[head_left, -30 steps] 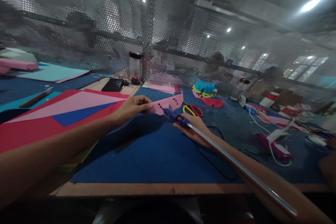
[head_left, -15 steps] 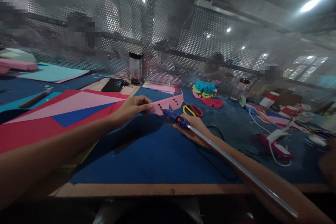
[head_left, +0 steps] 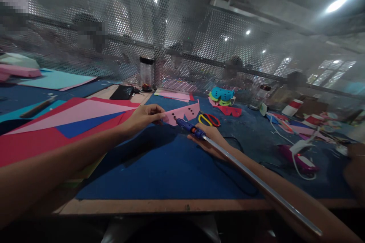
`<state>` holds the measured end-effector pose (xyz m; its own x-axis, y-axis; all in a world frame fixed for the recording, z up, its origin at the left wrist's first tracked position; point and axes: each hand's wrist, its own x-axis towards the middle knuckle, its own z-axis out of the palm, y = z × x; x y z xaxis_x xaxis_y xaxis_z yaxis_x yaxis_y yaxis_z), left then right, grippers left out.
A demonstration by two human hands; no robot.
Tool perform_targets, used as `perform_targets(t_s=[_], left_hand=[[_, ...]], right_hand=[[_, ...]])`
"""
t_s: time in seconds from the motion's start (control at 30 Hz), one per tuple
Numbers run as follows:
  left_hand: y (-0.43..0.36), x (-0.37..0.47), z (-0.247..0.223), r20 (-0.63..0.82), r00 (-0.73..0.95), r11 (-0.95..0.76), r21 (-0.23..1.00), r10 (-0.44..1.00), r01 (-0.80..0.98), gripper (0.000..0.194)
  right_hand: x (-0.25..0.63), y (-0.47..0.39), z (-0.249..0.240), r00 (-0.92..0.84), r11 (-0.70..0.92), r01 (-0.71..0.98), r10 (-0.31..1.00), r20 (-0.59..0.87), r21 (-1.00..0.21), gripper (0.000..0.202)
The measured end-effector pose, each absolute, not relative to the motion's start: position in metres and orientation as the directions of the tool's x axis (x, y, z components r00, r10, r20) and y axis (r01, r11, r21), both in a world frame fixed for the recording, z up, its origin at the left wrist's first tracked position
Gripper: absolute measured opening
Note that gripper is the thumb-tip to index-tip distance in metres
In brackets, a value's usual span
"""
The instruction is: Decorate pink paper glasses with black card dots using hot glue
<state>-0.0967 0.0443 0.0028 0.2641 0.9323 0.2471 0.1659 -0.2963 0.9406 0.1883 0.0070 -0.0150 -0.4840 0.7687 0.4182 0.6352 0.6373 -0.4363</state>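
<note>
Between the fingers of my left hand (head_left: 149,114) is one end of a pink paper mask (head_left: 185,111), cut with a notch and dotted with small black squares. My right hand (head_left: 209,135) is closed round a blue glue gun (head_left: 189,127), and its nozzle is at the mask's left part, by the black squares. Whether the tip touches the paper I cannot tell. A long clear glue stick (head_left: 256,180) sticks out of the gun's back along my right forearm. Scissors (head_left: 209,119) with yellow and red handles lie just behind my right hand.
Red, pink and blue sheets (head_left: 85,121) cover the left side. Behind are a black phone (head_left: 122,92), a jar (head_left: 146,74) and several cut masks (head_left: 222,94). A magenta device (head_left: 298,159) and white cord lie right. A perforated metal screen (head_left: 137,34) closes the back; people sit behind it.
Both hands, the mask and the glue gun stay almost in place. At the right edge another person's arm has shifted slightly.
</note>
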Motion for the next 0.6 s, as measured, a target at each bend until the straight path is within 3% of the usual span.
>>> perform_targets(t_s=[0.6], left_hand=[[0.0456, -0.0978, 0.001, 0.251, 0.285, -0.307, 0.936, 0.925, 0.173, 0.025]], right_hand=[[0.1867, 0.0048, -0.0139, -0.469, 0.627, 0.642, 0.777, 0.42, -0.442, 0.033]])
